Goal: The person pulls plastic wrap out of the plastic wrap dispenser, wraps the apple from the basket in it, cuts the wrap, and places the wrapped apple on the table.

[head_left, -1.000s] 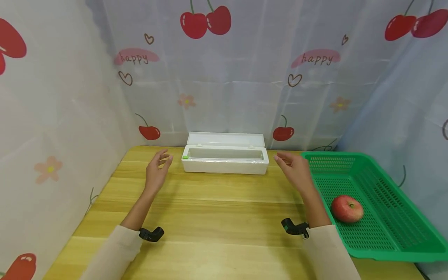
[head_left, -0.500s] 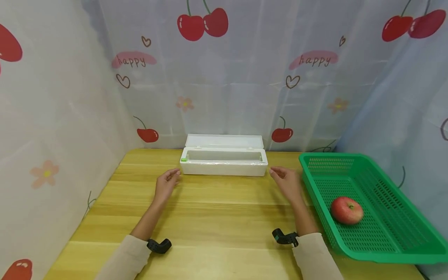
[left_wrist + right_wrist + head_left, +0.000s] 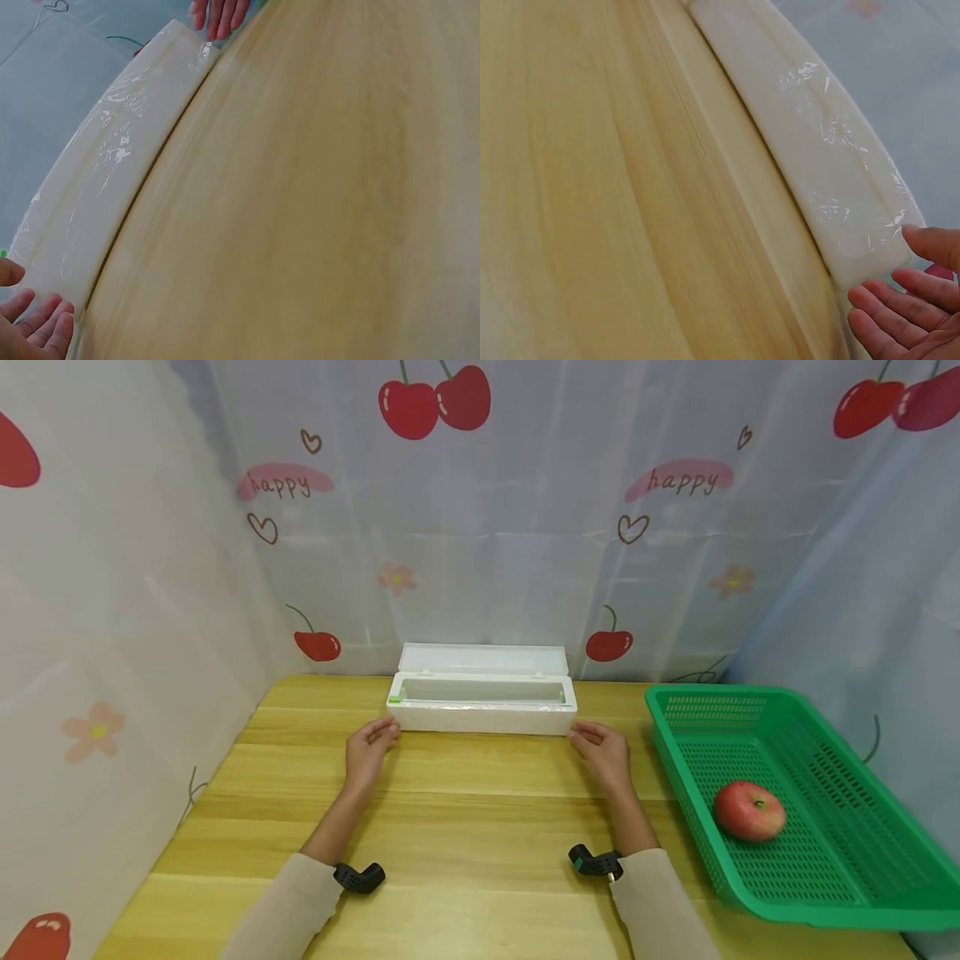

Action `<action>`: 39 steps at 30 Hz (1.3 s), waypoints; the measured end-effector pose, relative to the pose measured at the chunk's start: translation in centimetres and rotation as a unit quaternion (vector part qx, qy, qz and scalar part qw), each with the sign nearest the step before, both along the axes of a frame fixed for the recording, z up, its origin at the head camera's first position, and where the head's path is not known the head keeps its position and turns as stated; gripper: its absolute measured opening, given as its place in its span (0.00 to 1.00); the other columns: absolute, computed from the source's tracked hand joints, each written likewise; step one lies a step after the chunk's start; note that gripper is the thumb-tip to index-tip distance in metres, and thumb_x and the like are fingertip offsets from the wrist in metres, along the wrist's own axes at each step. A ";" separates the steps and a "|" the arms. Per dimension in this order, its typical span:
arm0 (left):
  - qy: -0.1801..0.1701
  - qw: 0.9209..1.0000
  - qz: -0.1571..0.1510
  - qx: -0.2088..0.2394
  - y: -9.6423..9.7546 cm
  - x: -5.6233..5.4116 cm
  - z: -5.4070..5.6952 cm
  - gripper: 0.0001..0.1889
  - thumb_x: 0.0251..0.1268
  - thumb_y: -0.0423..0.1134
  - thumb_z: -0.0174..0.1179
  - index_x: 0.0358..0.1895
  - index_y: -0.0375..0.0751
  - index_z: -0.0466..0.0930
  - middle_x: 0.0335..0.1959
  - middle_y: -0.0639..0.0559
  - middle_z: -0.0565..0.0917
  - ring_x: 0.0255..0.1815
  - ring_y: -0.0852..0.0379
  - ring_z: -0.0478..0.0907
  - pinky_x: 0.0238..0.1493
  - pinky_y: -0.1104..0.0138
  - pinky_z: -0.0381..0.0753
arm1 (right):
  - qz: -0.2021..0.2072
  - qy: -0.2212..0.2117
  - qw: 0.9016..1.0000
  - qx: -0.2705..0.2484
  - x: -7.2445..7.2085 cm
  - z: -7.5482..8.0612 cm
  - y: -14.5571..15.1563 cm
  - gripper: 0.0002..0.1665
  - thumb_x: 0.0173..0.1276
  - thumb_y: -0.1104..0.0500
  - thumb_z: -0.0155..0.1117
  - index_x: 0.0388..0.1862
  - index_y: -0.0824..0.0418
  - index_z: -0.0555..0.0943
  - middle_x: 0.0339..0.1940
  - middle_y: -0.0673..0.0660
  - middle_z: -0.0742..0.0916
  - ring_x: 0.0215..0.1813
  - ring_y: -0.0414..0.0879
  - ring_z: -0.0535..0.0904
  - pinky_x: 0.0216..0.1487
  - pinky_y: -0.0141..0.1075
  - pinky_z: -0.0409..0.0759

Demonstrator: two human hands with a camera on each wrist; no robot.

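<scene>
A long white cling film dispenser (image 3: pixel 480 721) stands at the back of the table, its hinged lid (image 3: pixel 483 658) tipped back. Shiny clear film (image 3: pixel 120 146) lies wrinkled over its front, and a small green slider (image 3: pixel 395 699) shows at the left end of the rim. My left hand (image 3: pixel 367 753) is at the dispenser's lower left corner, thumb apart from the loosely bent fingers. At the lower right corner is my right hand (image 3: pixel 606 757); in the right wrist view its thumb (image 3: pixel 934 244) and fingers are spread. Whether either hand touches the film is unclear.
A green plastic basket (image 3: pixel 813 768) sits on the right side of the table, with a red apple (image 3: pixel 750 811) in it. Behind the dispenser hangs a cherry-print curtain (image 3: pixel 510 585). The wooden table (image 3: pixel 480 835) stretches between my forearms.
Both hands have come down and inward, from beside the dispenser to its lower front corners. The dispenser, basket and apple have stayed in place.
</scene>
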State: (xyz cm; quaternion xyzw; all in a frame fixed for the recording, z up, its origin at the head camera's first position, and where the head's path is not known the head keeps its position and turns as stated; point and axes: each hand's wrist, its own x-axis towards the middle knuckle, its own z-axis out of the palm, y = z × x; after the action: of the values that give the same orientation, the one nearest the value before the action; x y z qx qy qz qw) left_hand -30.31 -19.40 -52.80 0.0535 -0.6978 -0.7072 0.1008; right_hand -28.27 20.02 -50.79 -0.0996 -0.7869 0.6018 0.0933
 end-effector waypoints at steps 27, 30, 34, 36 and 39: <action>-0.025 0.998 -0.046 0.032 -0.3 -0.5 -0.8 0.20 0.68 0.28 0.64 0.61 0.26 0.78 0.60 0.30 0.81 0.62 0.40 0.79 0.59 0.66 0.81 | 0.040 -0.006 0.989 -0.143 -1.4 -1.6 -1.2 0.20 0.67 0.64 0.72 0.53 0.76 0.83 0.38 0.58 0.91 0.42 0.47 0.89 0.47 0.37 0.87; -0.022 0.998 -0.044 0.026 -0.3 -0.5 -0.9 0.19 0.68 0.27 0.64 0.60 0.26 0.79 0.58 0.31 0.82 0.60 0.42 0.81 0.57 0.67 0.82 | 0.044 -0.005 0.987 -0.152 -1.5 -1.7 -1.2 0.19 0.69 0.65 0.70 0.53 0.78 0.82 0.37 0.58 0.91 0.40 0.44 0.89 0.46 0.36 0.87; -0.014 0.999 -0.037 0.024 -0.3 -0.6 -1.4 0.17 0.67 0.28 0.65 0.58 0.28 0.81 0.56 0.33 0.84 0.59 0.44 0.82 0.52 0.72 0.83 | 0.055 -0.006 0.985 -0.162 -1.6 -1.8 -0.9 0.18 0.70 0.67 0.67 0.53 0.79 0.81 0.35 0.57 0.91 0.38 0.42 0.89 0.45 0.35 0.87; -0.015 0.999 -0.038 0.022 -0.3 -0.6 -1.4 0.18 0.68 0.28 0.65 0.59 0.27 0.81 0.56 0.32 0.83 0.60 0.42 0.81 0.52 0.72 0.83 | 0.062 -0.006 0.984 -0.166 -1.5 -1.8 -0.8 0.17 0.71 0.68 0.66 0.53 0.80 0.80 0.35 0.58 0.91 0.38 0.43 0.89 0.45 0.35 0.87; -0.020 0.999 -0.037 0.017 -0.4 -0.6 -1.3 0.18 0.68 0.28 0.65 0.60 0.27 0.80 0.56 0.33 0.84 0.59 0.43 0.82 0.52 0.72 0.83 | 0.072 -0.006 0.982 -0.177 -1.5 -1.9 -0.7 0.17 0.72 0.69 0.65 0.53 0.81 0.79 0.34 0.57 0.91 0.38 0.44 0.89 0.44 0.36 0.88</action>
State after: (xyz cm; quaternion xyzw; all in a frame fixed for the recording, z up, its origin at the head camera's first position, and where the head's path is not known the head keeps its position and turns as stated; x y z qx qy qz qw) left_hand -30.87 -19.76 -54.14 0.0433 -0.6888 -0.7212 0.0600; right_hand -29.76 19.34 -52.65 -0.0612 -0.6739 0.7358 0.0259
